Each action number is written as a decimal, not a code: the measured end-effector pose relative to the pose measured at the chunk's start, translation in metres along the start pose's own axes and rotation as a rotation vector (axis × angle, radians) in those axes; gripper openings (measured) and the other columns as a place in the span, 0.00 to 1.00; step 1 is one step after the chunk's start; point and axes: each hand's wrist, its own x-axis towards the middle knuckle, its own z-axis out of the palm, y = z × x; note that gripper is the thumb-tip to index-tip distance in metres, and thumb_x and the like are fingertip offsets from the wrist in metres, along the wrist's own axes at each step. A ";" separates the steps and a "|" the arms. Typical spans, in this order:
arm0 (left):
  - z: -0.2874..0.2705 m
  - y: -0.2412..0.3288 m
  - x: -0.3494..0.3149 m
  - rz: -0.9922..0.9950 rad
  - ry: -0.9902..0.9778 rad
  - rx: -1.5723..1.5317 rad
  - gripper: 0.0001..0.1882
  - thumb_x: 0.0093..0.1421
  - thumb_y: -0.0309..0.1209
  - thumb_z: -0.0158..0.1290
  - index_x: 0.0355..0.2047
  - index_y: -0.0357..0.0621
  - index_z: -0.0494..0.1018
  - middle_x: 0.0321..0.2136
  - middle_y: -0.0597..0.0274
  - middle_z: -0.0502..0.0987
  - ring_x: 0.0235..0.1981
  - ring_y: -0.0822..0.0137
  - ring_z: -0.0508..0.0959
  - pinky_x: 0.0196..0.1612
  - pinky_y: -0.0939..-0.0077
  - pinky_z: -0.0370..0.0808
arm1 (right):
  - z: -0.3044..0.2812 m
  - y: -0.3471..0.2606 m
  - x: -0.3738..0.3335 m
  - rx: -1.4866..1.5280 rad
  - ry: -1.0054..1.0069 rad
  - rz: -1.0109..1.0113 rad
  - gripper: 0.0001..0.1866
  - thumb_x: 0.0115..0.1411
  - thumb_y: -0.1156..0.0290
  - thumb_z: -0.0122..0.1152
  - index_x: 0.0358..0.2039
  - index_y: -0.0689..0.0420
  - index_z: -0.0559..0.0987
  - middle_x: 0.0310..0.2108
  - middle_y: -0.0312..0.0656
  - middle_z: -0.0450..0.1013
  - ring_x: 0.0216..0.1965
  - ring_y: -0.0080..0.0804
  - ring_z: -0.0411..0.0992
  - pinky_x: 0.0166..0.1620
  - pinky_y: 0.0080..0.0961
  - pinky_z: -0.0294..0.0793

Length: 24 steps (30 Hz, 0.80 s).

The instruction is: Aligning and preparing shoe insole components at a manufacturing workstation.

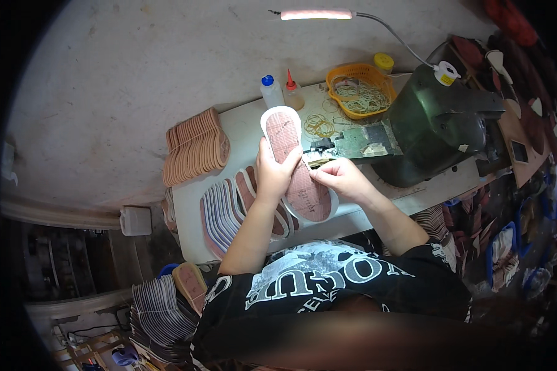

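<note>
Head cam, only view here. The reddish sole (pixel 298 185) with the pale rim is up in both hands above the table (pixel 241 133). Long axis runs mostly away from the chest, tipped a bit left: narrower end out by the bottles, wider end towards the shirt. It lies left of the right fingertips and right of the left palm, so neither hand's closer, both are on it. The right one's nearer the green machine (pixel 433 127), though.

Left hand (pixel 275 173): wrapped round the left edge, thumb flat across the face, solid hold. Right hand (pixel 346 179): thumb and index pinched together on the right edge, no gap I can see. Can't tell if something thin is caught in there too.

Headcount: one sole in hand, two hands, one machine, two bottles (blue cap (pixel 271 93), red tip (pixel 293 97)), one orange basket (pixel 332 93), one yellow-lidded jar (pixel 383 62), one lamp (pixel 315 14). The tan stack (pixel 195 148) is packed too tight to count honestly.
</note>
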 end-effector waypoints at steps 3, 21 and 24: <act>0.005 -0.011 0.014 0.006 0.017 0.218 0.25 0.47 0.38 0.62 0.37 0.32 0.69 0.40 0.47 0.70 0.44 0.50 0.71 0.51 0.64 0.67 | 0.006 0.000 0.000 0.010 0.162 -0.061 0.16 0.62 0.65 0.57 0.23 0.63 0.80 0.19 0.28 0.70 0.21 0.12 0.63 0.26 0.14 0.63; 0.025 -0.016 0.035 -0.023 -0.036 0.474 0.29 0.50 0.47 0.59 0.40 0.31 0.69 0.45 0.44 0.69 0.52 0.47 0.65 0.56 0.60 0.60 | 0.001 -0.004 -0.011 0.140 0.311 0.011 0.15 0.58 0.63 0.61 0.28 0.65 0.81 0.22 0.31 0.74 0.25 0.13 0.67 0.29 0.16 0.67; 0.022 -0.020 0.040 -0.097 -0.036 0.490 0.30 0.52 0.48 0.57 0.41 0.31 0.69 0.47 0.45 0.69 0.53 0.48 0.64 0.57 0.60 0.58 | 0.000 -0.001 -0.025 0.205 0.256 0.095 0.14 0.56 0.63 0.64 0.28 0.64 0.81 0.24 0.33 0.76 0.26 0.16 0.71 0.29 0.16 0.69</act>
